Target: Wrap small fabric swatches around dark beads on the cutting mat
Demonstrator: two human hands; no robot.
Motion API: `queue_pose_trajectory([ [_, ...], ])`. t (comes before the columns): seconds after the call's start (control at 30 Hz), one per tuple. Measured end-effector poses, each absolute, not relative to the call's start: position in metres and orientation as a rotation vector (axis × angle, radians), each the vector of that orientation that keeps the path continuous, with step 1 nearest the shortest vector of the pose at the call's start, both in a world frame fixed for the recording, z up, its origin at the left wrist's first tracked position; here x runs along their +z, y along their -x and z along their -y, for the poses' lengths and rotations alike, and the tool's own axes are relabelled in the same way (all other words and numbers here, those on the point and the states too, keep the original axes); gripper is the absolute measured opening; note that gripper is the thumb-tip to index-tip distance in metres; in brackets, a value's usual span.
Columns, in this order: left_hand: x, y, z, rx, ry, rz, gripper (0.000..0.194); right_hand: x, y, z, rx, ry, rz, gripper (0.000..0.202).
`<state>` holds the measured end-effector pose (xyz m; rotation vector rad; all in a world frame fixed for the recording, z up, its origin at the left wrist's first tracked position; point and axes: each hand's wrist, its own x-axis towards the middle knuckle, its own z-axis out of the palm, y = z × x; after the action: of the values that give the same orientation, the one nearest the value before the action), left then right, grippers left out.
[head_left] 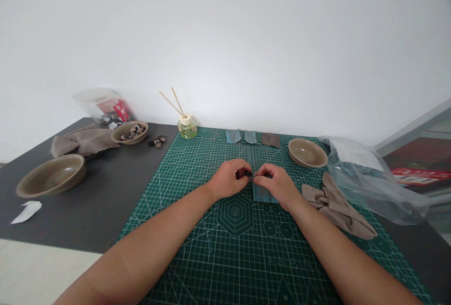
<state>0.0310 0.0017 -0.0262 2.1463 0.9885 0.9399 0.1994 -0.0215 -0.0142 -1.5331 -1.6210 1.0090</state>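
My left hand [230, 179] is closed in a pinch on a small dark piece [248, 174] above the middle of the cutting mat [186, 211]. Fingertip to fingertip with it, my right hand [276, 182] is also closed, pinching at the right end of that piece; its exact kind is too small to tell. Under the right hand lies a blue-grey patch [261, 194], partly covered by the fingers. Two more bluish patches [233, 136] and a brown patch [270, 140] lie in a row near the mat's back edge.
Right: a brown bowl [307, 152], a crumpled brown cloth [334, 206] and a clear plastic bag [373, 187]. Left: a bowl of small pieces [129, 132], loose dark pieces [157, 142], a larger bowl [51, 175] and a brown cloth [84, 140]. A reed diffuser [187, 126] stands at the back.
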Motion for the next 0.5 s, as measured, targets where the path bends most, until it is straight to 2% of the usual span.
queue_pose_trajectory([
  [0.5,-0.0264,-0.0310,-0.0016,0.907,-2.162,-0.985,0.015,-0.0144,-0.1992,0.0221,1.031,1.510,1.626,0.012],
])
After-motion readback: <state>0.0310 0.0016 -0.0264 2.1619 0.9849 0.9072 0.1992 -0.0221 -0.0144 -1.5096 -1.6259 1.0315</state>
